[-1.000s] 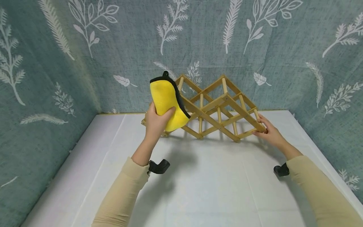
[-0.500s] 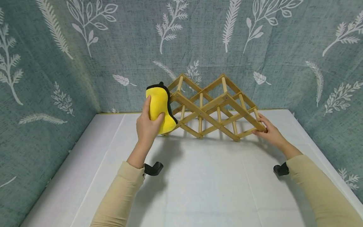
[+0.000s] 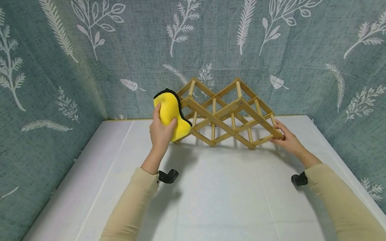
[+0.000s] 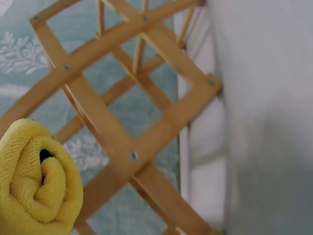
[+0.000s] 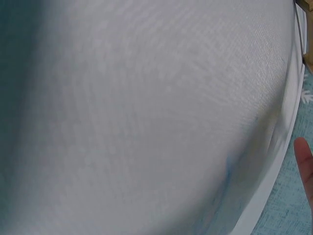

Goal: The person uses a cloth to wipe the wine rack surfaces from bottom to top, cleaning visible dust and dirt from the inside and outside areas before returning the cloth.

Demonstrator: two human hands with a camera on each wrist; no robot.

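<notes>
A yellow towel with black edging (image 3: 170, 112), rolled up, is gripped in my left hand (image 3: 161, 132) in front of the rack's left end. Its spiral rolled end (image 4: 41, 183) shows in the left wrist view, overlapping the rack's slats. The wooden lattice rack (image 3: 232, 134), made of crossed slats and round dowels, stands on the table in a zigzag shape. At its lower right end my right hand (image 3: 286, 139) holds the end slat, thumb in front. The right wrist view catches just one fingertip (image 5: 304, 159) of that hand at its edge.
The white-covered table (image 3: 223, 194) reaches back to a teal curtain with white leaf prints (image 3: 144, 40), which also closes off both sides. A black wrist mount (image 3: 169, 176) sticks out from the left sleeve, another black mount (image 3: 299, 179) from the right.
My left hand has brought the rolled towel left and down, then slightly back right in the last half second. The right hand and the rack stay in place.
</notes>
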